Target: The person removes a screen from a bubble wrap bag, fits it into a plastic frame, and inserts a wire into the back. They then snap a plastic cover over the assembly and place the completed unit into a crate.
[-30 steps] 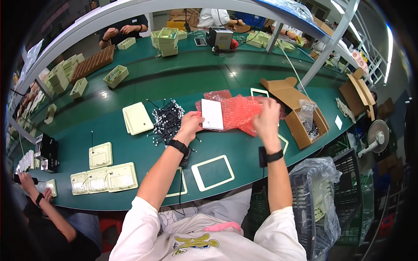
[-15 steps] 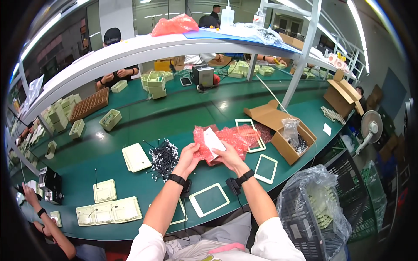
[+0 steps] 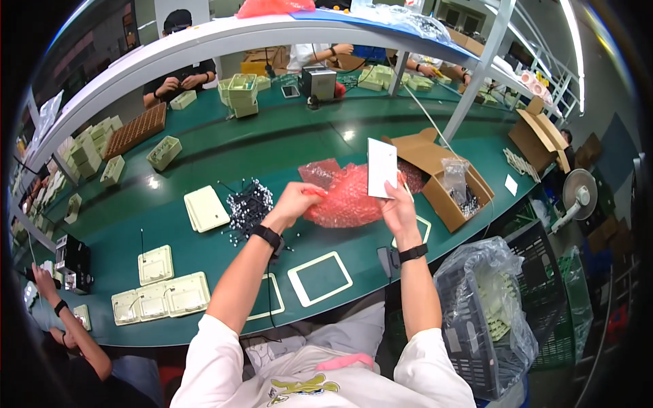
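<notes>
My left hand (image 3: 296,202) pinches the left edge of a red bubble-wrap sheet (image 3: 345,204), which hangs bunched over the table. My right hand (image 3: 400,209) is closed on the lower end of a flat white rectangular panel (image 3: 381,163), holding it upright at the right of the wrap. More red wrap lies behind. To the left of my left hand are a pile of black cables with white ends (image 3: 250,207) and stacked cream plates (image 3: 206,208). Cream rectangular frames (image 3: 320,279) lie nearer to me, one partly behind my left forearm.
An open cardboard box (image 3: 445,201) with bagged parts stands on the right. Cream housings (image 3: 170,294) lie front left. A plastic-lined crate (image 3: 469,340) stands beside the table. A shelf beam (image 3: 272,28) crosses above the far side, where other people sit. A co-worker's arm (image 3: 75,326) is at left.
The white panel, earlier over the wrap between both hands, is now lifted to the right in my right hand. My left hand has moved onto the wrap's edge, and the wrap is spread wider.
</notes>
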`<move>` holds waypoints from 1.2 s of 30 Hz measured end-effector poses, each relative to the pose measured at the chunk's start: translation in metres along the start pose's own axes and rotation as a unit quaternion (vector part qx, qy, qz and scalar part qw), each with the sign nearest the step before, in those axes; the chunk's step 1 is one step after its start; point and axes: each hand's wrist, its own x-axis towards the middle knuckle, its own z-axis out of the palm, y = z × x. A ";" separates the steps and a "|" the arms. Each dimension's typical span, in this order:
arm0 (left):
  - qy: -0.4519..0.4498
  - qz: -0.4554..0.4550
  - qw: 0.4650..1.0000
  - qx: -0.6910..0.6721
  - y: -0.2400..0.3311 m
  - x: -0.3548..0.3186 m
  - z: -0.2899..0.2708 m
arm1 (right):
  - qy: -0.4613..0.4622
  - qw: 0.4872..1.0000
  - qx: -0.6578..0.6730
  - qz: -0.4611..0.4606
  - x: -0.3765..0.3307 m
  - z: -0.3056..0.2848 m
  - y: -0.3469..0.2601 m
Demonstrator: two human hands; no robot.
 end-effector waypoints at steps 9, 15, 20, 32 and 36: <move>-0.002 0.093 0.986 -0.141 0.024 -0.033 -0.024 | -0.073 0.981 -0.076 0.161 -0.047 0.005 0.010; -0.044 -0.035 0.998 0.033 0.003 -0.045 -0.013 | -0.116 0.984 -0.030 0.132 -0.033 0.033 0.014; -0.053 0.134 0.963 0.227 -0.049 0.033 0.014 | -0.070 0.964 -0.230 0.111 -0.025 0.031 -0.017; -0.081 0.279 0.852 0.436 -0.030 0.099 0.100 | 0.098 0.989 -0.107 -0.035 -0.142 -0.035 -0.071; -0.117 0.365 0.768 0.514 -0.052 0.125 0.115 | 0.109 0.988 -0.101 -0.040 -0.163 -0.040 -0.064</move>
